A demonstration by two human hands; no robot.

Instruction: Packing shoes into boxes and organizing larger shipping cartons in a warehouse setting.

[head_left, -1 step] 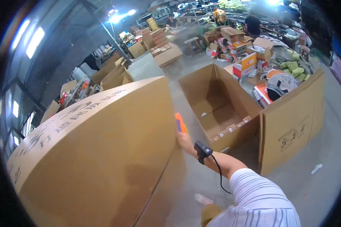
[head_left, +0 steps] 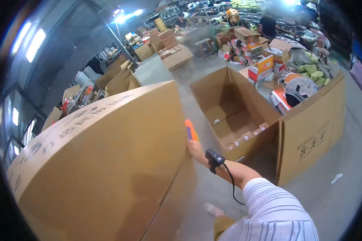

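A large brown carton (head_left: pixel 108 160) with dark printing along its top face fills the left and lower left. My right hand (head_left: pixel 194 149) is at its right side, closed around an orange and purple object (head_left: pixel 192 130) whose kind I cannot make out. The carton's edge partly hides the fingers. A small black device (head_left: pixel 214 159) with a cable is strapped to my right wrist. My left hand is not in view. Right of the carton, an open, tall brown box (head_left: pixel 217 108) stands on the floor, several small white-marked pieces along its near inner edge.
Flat cardboard sheets (head_left: pixel 309 140) stand upright right of the open box. Behind them are shoe boxes (head_left: pixel 261 69) and piled goods (head_left: pixel 297 86). A white scrap (head_left: pixel 336 178) lies on the grey floor (head_left: pixel 309 201). People (head_left: pixel 268 26) are at the back among shelves.
The open box and the upright sheets appear very slightly farther right in the view. My right hand and the large carton keep almost the same place.
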